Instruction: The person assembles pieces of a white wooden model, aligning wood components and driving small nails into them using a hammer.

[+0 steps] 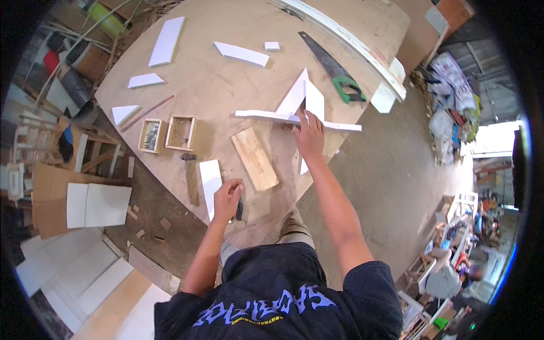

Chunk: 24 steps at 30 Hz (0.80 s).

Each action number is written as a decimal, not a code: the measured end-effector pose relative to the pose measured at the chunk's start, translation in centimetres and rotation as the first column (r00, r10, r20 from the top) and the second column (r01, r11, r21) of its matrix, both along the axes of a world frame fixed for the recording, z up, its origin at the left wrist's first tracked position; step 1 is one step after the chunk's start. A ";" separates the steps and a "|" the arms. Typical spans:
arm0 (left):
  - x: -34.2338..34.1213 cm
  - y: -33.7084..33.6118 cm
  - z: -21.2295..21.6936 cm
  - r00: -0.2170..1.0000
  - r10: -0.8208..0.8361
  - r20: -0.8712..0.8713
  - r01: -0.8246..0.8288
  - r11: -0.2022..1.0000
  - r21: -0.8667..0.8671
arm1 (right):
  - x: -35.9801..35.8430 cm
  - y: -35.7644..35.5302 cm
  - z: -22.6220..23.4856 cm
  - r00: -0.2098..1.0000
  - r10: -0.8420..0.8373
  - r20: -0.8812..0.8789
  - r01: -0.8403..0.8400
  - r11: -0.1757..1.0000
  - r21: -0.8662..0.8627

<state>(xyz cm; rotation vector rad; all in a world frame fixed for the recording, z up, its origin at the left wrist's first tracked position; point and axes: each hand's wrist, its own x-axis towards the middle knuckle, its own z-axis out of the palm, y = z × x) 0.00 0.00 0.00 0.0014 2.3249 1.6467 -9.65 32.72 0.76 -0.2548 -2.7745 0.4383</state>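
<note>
My right hand (309, 135) reaches forward over the table, its fingers curled over a long white wooden strip (260, 115). This strip lies across an A-shaped pair of white boards (292, 97). Closer to my body, my left hand (228, 198) is closed, with its fingertips pinched together; whatever they may hold is too small to make out. It hovers by the edge of a white board (210, 180), and a dark object (239, 209) shows partly beside it. Between my hands lies a bare wooden block (254, 158). A hammer (191, 178) rests left of the white board.
Two small wooden boxes, one with nails (151, 136) and another (182, 134), stand at left near a thin reddish stick (148, 112). A green-handled saw (334, 68) lies far right beside a long white rail (351, 42). Several white offcuts (242, 54) are scattered across the plywood tabletop (198, 85).
</note>
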 end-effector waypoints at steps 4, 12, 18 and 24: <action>5.9 4.8 0.1 0.969 0.204 0.142 -0.220 0.970 0.100 | -1.1 3.5 -2.0 0.971 0.191 0.143 -0.185 0.981 -0.052; 9.2 11.8 3.2 0.927 0.343 0.150 -0.371 0.897 0.240 | 1.3 6.7 6.0 0.937 0.335 0.099 -0.286 0.899 -0.333; 6.7 10.9 11.3 0.932 0.361 0.032 -0.351 0.877 0.328 | 7.7 5.4 15.5 0.957 0.272 0.100 -0.140 0.736 -0.662; 3.1 11.4 17.8 0.966 0.227 -0.127 -0.153 0.890 0.429 | 13.1 3.1 17.1 0.943 0.308 0.125 0.002 0.371 -0.928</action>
